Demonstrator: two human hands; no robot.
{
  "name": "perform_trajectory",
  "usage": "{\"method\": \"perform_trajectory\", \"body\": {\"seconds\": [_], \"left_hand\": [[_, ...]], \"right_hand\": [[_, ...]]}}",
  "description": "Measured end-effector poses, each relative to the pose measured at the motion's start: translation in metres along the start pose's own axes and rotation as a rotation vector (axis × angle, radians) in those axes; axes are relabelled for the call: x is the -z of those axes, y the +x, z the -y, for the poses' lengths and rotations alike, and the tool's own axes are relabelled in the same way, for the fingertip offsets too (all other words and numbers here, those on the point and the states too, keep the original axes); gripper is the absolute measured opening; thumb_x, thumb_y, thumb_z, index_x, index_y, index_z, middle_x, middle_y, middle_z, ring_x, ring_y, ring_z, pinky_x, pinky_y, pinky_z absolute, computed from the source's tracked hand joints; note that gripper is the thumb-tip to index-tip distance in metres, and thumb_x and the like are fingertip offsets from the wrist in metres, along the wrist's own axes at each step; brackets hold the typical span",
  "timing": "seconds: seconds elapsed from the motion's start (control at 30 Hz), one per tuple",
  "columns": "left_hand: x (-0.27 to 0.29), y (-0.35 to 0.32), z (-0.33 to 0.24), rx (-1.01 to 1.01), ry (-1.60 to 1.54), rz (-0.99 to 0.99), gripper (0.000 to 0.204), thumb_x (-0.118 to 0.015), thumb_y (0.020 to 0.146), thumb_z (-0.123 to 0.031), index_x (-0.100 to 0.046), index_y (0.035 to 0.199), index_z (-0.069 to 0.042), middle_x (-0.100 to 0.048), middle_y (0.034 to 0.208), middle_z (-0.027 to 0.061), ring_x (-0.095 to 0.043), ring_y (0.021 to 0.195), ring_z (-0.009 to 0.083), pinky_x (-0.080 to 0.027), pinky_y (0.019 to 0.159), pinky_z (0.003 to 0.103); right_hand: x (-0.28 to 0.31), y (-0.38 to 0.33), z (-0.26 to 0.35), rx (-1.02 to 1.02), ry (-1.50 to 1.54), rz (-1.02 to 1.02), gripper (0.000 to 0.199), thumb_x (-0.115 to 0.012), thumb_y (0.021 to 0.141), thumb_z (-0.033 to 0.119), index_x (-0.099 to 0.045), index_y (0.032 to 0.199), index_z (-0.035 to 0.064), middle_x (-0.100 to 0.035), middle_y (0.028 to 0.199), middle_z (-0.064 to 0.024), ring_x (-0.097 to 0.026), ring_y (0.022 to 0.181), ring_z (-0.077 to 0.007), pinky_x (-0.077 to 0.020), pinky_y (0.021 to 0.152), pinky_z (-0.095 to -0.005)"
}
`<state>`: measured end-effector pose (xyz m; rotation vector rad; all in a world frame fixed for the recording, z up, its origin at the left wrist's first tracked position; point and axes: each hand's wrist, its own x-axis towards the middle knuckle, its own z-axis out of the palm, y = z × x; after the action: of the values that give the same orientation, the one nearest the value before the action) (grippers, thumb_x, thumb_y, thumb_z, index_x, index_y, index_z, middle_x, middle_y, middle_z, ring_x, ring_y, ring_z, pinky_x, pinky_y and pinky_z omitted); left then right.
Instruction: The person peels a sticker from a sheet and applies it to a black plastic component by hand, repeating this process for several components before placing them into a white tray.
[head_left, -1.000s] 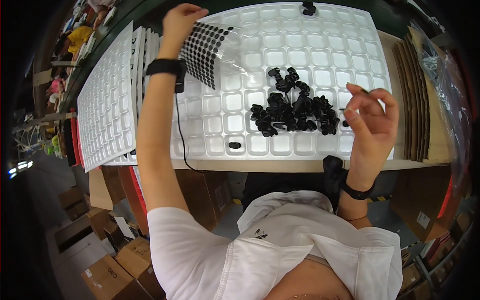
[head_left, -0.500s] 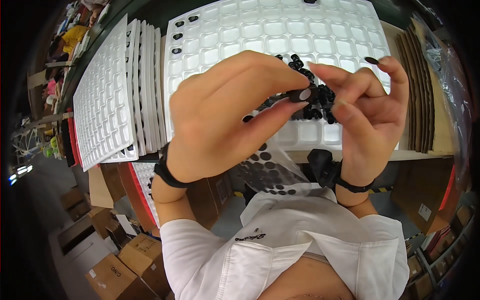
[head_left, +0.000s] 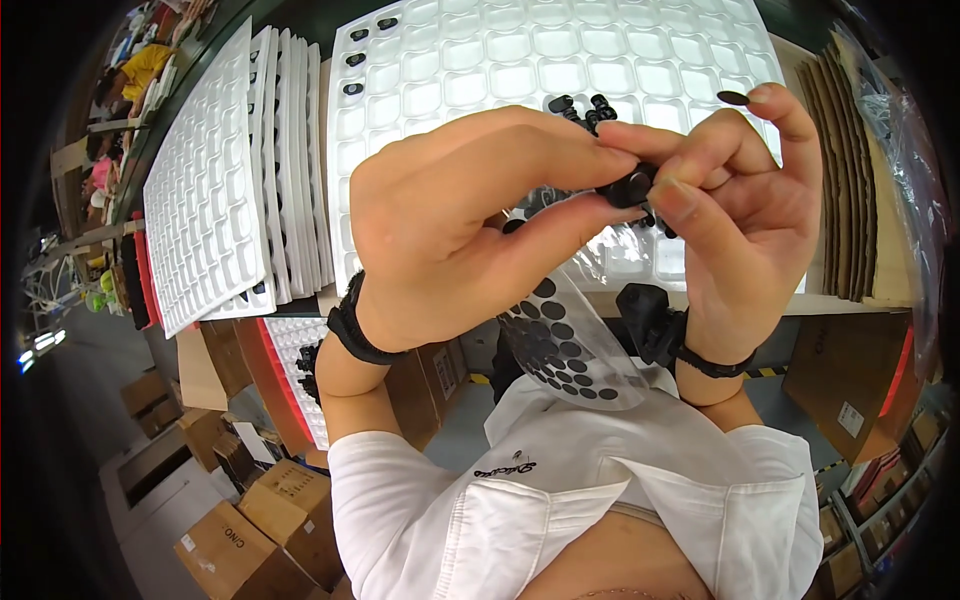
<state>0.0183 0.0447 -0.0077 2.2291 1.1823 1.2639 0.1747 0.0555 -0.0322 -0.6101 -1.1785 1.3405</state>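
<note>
Both hands are raised close together above the white compartment tray (head_left: pixel 560 60). The left hand (head_left: pixel 470 220) and right hand (head_left: pixel 730 210) pinch one small black plastic part (head_left: pixel 630 186) between thumb and fingertips, while a clear sheet of round black stickers (head_left: pixel 565 345) hangs beneath them. A sticker (head_left: pixel 733 97) rides on the right forefinger. Done well, it wants a steady part and square, firm pressing.
</note>
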Motion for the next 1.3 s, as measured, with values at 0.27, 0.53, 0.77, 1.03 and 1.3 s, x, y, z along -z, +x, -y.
{"method": "perform_trajectory", "body": {"seconds": [0.27, 0.53, 0.77, 1.03, 1.3], "left_hand": [[-0.001, -0.004, 0.001, 0.027, -0.022, -0.034, 0.022, -0.067, 0.054, 0.007, -0.061, 0.075, 0.002, -0.061, 0.074, 0.0072, -0.043, 0.05, 0.0025, -0.026, 0.041, 0.014], [0.001, -0.004, -0.001, 0.012, -0.006, -0.035, 0.021, -0.067, 0.054, 0.007, -0.061, 0.074, 0.002, -0.061, 0.073, 0.0077, -0.044, 0.051, 0.003, -0.026, 0.041, 0.014], [0.002, -0.006, 0.004, -0.078, -0.023, -0.033, 0.019, -0.066, 0.056, 0.007, -0.06, 0.074, 0.004, -0.061, 0.072, 0.009, -0.048, 0.053, 0.0044, -0.029, 0.041, 0.013], [0.007, -0.009, 0.005, 0.152, -0.093, -0.001, 0.02, -0.067, 0.06, 0.005, -0.061, 0.079, 0.003, -0.061, 0.075, 0.0064, -0.046, 0.05, 0.0032, -0.029, 0.041, 0.013], [0.013, 0.005, 0.041, 0.188, 0.148, -0.001, 0.023, -0.066, 0.066, -0.003, -0.062, 0.088, -0.006, -0.062, 0.077, -0.0014, -0.032, 0.041, -0.0006, -0.022, 0.036, 0.014]], "right_hand": [[0.002, -0.003, -0.003, 0.004, -0.02, -0.005, 0.049, -0.051, 0.07, -0.012, -0.032, 0.113, -0.0001, -0.049, 0.069, -0.0071, -0.058, 0.082, -0.0332, -0.0448, 0.077, -0.0392], [0.0, -0.001, -0.007, 0.059, 0.036, 0.047, 0.041, -0.049, 0.071, -0.012, -0.033, 0.106, 0.0026, -0.048, 0.069, -0.0082, -0.057, 0.082, -0.0313, -0.044, 0.079, -0.0411], [-0.009, -0.005, -0.009, 0.178, -0.059, 0.042, 0.042, -0.051, 0.073, -0.009, -0.031, 0.108, 0.0037, -0.049, 0.081, -0.0133, -0.057, 0.081, -0.0309, -0.0456, 0.078, -0.0394], [-0.002, -0.002, -0.012, 0.085, -0.034, -0.023, 0.037, -0.05, 0.08, 0.003, -0.034, 0.113, 0.0028, -0.04, 0.112, -0.0209, -0.053, 0.088, -0.029, -0.0473, 0.075, -0.0375], [0.005, 0.009, -0.026, 0.14, 0.145, -0.109, 0.011, -0.047, 0.083, 0.008, -0.049, 0.09, -0.0001, -0.047, 0.105, -0.016, -0.053, 0.089, -0.0241, -0.0477, 0.07, -0.0329]]}}
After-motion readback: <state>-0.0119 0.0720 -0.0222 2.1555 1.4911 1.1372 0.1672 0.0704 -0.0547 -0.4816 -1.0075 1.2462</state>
